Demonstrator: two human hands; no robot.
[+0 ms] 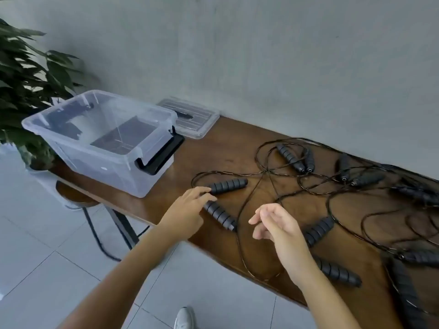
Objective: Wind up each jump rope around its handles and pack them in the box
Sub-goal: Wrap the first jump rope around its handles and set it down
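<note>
The left hand (187, 207) reached over the near edge of the wooden table (228, 143), its fingers loosely spread, the fingertips touching the near end of one ribbed black handle (228, 185). It gripped nothing. Just below that hand lay a second ribbed handle (219, 214), angled toward the table's front edge, partly hidden by the fingers. The right hand (275, 224) hung above the table beside it, fingers relaxed and slightly curled, holding nothing; whether it brushed the cord beneath could not be told from this angle.

Thin black rope cords (266, 172) ran from the handles in loose, overlapping loops across the middle and right of the table, none of them wound. More handles lay among the loops: a pair (294, 157) side by side toward the wall, another pair (356, 178) further right, one (318, 230) close to the right hand, one (337, 273) near the front edge, and others at the right border, blurred.

The clear plastic box (71, 148) stood open at the table's left end, with a black latch handle (161, 153) on its near short side, well apart from the ropes. Its lid (190, 117) lay flat behind it against the grey wall (261, 55). A leafy plant (26, 67) stood left of the box. Below, a pale tiled floor (47, 245) and a white shoe (185, 318) showed.
</note>
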